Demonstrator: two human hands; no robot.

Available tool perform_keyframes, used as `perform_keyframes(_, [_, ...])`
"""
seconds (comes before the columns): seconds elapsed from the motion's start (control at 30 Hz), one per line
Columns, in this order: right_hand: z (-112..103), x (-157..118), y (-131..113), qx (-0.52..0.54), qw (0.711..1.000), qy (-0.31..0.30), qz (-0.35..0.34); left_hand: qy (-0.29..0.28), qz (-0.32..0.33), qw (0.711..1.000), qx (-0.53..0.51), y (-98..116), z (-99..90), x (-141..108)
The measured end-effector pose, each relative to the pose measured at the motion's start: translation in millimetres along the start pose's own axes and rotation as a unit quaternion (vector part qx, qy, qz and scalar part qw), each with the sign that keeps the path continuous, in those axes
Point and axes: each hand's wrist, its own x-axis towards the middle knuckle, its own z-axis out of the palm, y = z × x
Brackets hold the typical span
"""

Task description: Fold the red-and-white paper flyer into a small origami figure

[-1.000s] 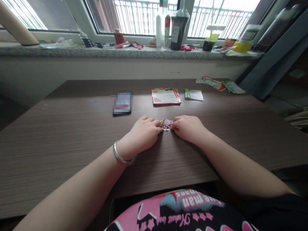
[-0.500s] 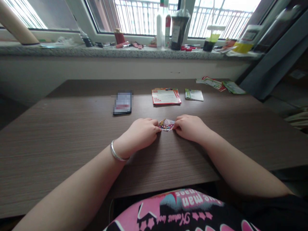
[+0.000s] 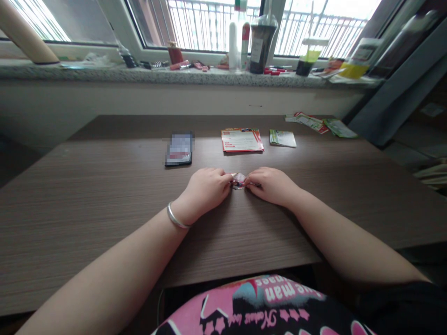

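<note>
Between my two hands, near the middle of the table, is a small piece of folded, colourfully printed paper (image 3: 239, 181). My left hand (image 3: 208, 190), with a silver bangle at its wrist, pinches the paper's left end. At the right end, the fingers of my right hand (image 3: 270, 185) are closed on it, covering a good part of that side. Only the middle of the paper shows, with folds and a pale patch on top.
On the brown table (image 3: 104, 209) beyond my hands lie a phone (image 3: 179, 149), a stack of red-edged printed sheets (image 3: 242, 140) and a small pile of green-and-white paper (image 3: 282, 138). More leaflets (image 3: 310, 122) lie at the back right. Bottles and a dark cup (image 3: 260, 46) line the windowsill.
My right hand has moved a little left, closer to my left hand, and now covers more of the folded paper. Less of the paper shows between them.
</note>
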Motion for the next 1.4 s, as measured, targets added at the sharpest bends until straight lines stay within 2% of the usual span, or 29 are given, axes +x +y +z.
perform_keyframes(0.2, [2, -2, -4, 0.044, 0.998, 0.036, 0.017, 0.016, -0.023, 0.998, -0.054, 2, 7.3, 1])
perform_keyframes(0.37, [5, 0, 2, 0.029, 0.996, 0.089, -0.008, 0.009, -0.017, 0.997, -0.076, -1, 9.1, 4])
perform_keyframes(0.57, [7, 2, 5, 0.001, 0.996, 0.052, -0.068, -0.007, -0.023, 0.991, -0.128, -2, 12.1, 3])
perform_keyframes(0.73, [5, 1, 2, -0.020, 0.995, 0.043, -0.092, 0.015, -0.056, 0.985, -0.161, -3, 18.9, 4])
perform_keyframes(0.93, [3, 0, -4, -0.007, 0.992, 0.026, -0.120, 0.027, -0.020, 0.986, -0.163, -5, 21.3, 5])
perform_keyframes(1.1, [3, -1, -6, 0.020, 0.995, 0.012, -0.100, 0.026, 0.009, 0.987, -0.160, -3, 20.0, 4])
perform_keyframes(1.27, [2, -1, -4, 0.009, 0.997, 0.004, -0.079, 0.019, -0.002, 0.989, -0.148, -1, 18.7, 4])
perform_keyframes(1.4, [3, 0, -3, -0.021, 0.998, 0.013, -0.055, 0.038, -0.018, 0.991, -0.130, -1, 17.2, 4])
